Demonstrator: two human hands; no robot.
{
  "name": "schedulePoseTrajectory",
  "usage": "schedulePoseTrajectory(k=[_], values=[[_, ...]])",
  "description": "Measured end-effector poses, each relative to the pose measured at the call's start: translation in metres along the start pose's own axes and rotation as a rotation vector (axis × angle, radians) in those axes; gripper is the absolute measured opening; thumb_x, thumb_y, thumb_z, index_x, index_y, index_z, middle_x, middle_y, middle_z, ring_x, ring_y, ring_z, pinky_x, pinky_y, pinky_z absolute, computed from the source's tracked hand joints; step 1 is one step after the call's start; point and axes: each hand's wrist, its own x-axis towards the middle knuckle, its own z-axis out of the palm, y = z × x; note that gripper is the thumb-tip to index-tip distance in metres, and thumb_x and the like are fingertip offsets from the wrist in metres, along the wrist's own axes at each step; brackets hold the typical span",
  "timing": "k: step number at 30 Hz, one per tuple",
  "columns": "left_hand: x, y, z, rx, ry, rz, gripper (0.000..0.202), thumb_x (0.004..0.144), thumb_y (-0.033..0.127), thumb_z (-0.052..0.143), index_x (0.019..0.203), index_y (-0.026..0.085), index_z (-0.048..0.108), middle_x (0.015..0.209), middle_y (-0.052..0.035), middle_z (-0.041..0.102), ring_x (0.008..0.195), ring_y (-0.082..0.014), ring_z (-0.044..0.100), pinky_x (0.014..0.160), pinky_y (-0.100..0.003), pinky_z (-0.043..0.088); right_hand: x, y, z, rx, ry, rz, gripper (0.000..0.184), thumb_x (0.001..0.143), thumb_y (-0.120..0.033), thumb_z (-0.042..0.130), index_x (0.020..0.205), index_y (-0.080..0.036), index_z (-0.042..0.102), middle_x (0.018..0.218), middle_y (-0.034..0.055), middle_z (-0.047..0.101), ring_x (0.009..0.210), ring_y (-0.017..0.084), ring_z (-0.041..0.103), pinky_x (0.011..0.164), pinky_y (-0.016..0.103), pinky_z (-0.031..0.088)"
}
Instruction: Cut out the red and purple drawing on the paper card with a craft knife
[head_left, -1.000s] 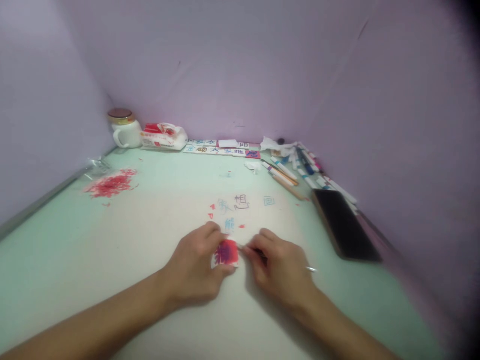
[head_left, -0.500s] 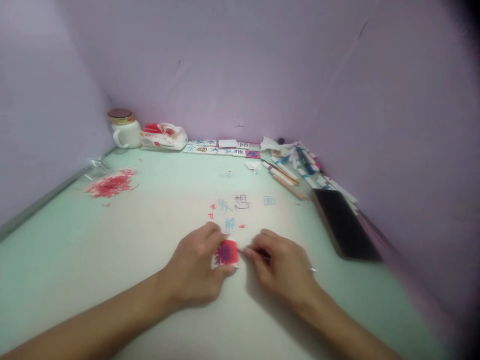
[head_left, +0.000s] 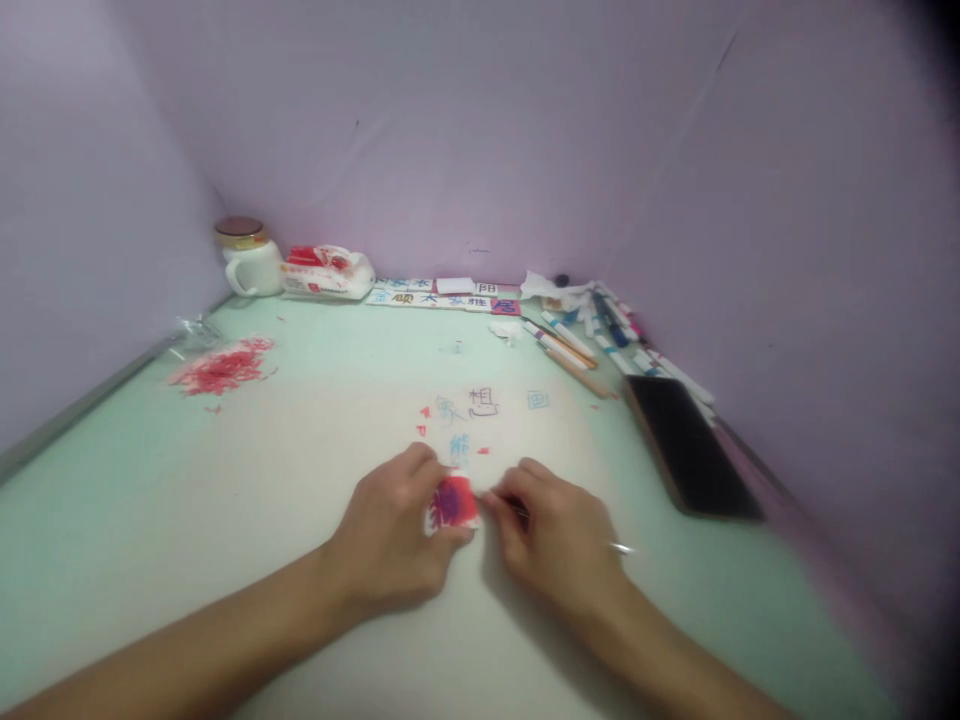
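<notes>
Between the thumb and fingers of my left hand (head_left: 397,525) is a small square block (head_left: 454,502), white at the edges, its top coloured red with a purple patch. My right hand (head_left: 555,520) is closed on a thin, slender tool (head_left: 622,548). The tool's pale rear end sticks out behind the hand, and its front points at the block's right edge. Whether the tip touches the block I cannot tell. Just beyond the hands, blue and purple characters (head_left: 483,403) are written on the pale green tabletop (head_left: 315,400), with a few red crumbs beside them.
Red shavings (head_left: 223,368) lie in a heap at the left. At the back stand a lidded white mug (head_left: 255,268), a wipes pack (head_left: 326,275) and rows of white tiles with characters (head_left: 431,300). To the right are several markers (head_left: 559,345) and a phone (head_left: 690,450).
My right hand has shifted slightly left, and the tool's rear end has dipped a little. The block has tilted slightly in my left hand, which otherwise stays in place.
</notes>
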Motion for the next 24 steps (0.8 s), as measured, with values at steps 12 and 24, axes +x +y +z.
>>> schedulePoseTrajectory(k=[12,24], values=[[0.0,0.002,-0.001,0.031,0.009,-0.007,0.014,0.073,0.028,0.057,0.082,0.017,0.055,0.082,-0.0042,0.051,0.067,-0.0167,0.05,0.06,-0.032,0.045,-0.005,0.0,0.001,0.034,0.034,-0.005,0.019,0.081,-0.027,0.05,0.064,-0.02,0.057,0.065,-0.0013,0.057,0.051,0.012,0.047,0.048,0.025,0.021],[-0.001,0.003,0.0,0.037,0.006,-0.013,0.012,0.073,0.027,0.057,0.078,0.017,0.052,0.079,-0.0038,0.049,0.066,-0.0162,0.047,0.058,-0.032,0.044,-0.011,-0.002,0.004,0.042,0.083,0.007,0.02,0.083,-0.027,0.049,0.065,-0.021,0.057,0.064,-0.0016,0.058,0.05,0.012,0.048,0.047,0.025,0.021]])
